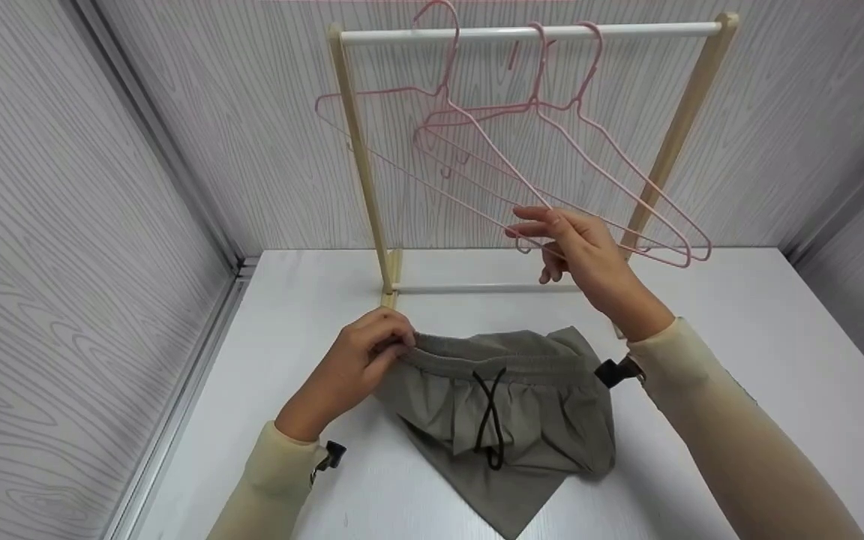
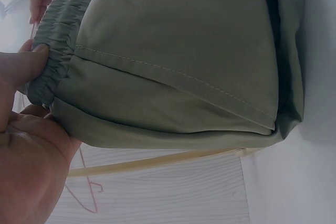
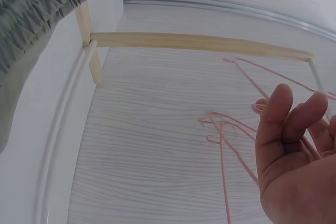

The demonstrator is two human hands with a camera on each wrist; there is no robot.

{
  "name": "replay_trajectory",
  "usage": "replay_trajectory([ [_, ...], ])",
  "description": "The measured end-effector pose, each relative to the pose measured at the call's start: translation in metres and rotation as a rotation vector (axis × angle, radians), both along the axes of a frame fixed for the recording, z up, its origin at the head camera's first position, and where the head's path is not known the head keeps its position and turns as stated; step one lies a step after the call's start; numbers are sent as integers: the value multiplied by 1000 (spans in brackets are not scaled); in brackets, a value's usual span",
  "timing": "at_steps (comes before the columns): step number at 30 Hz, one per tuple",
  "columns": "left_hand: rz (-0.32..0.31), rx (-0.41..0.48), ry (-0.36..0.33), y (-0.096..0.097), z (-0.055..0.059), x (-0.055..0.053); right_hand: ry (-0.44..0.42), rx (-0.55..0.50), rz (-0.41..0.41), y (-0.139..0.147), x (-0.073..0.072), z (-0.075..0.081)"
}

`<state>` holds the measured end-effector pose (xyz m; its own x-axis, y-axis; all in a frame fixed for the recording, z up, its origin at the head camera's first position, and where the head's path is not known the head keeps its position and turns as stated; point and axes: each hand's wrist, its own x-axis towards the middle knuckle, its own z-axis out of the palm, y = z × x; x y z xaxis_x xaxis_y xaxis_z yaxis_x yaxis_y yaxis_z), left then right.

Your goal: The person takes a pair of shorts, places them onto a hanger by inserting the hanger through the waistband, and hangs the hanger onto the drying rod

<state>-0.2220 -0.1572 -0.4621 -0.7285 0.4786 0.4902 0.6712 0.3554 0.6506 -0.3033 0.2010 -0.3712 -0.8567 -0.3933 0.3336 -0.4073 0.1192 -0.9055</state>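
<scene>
Grey-green shorts (image 1: 529, 420) with a gathered elastic waistband and a black drawstring (image 1: 490, 420) lie on the white table, waistband towards the rack. My left hand (image 1: 361, 356) pinches the left end of the waistband (image 2: 60, 35) between thumb and fingers. Higher up, my right hand (image 1: 582, 255) is at the right end of the leftmost pink hanger (image 1: 488, 142), its fingers bent round the wire. That hanger's hook is at the rod. In the right wrist view, the wire passes behind the fingers (image 3: 275, 114) and comes out beside the palm.
A rack with wooden posts (image 1: 361, 157) and a white rod (image 1: 642, 31) stands at the back of the table (image 1: 282, 300). Two more pink hangers (image 1: 619, 187) hang on it, right of the first. A lower white bar (image 1: 477, 288) joins the posts. Wood-grain panels (image 1: 237, 135) enclose the table.
</scene>
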Motion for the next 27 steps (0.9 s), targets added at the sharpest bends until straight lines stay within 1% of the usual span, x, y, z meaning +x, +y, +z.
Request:
replay_trajectory([
  [8,4,-3,6,0,0,0,25,15,-46,9,12,4],
  [16,5,6,0,1,-2,-1,65,-28,-86,25,30,5],
  [18,6,6,2,0,-2,-1,62,-35,-97,30,36,6],
  [23,8,7,4,-1,-1,-2,61,-72,-96,37,52,9],
  [27,-1,16,8,-2,-2,-2,120,-60,-81,44,63,10],
])
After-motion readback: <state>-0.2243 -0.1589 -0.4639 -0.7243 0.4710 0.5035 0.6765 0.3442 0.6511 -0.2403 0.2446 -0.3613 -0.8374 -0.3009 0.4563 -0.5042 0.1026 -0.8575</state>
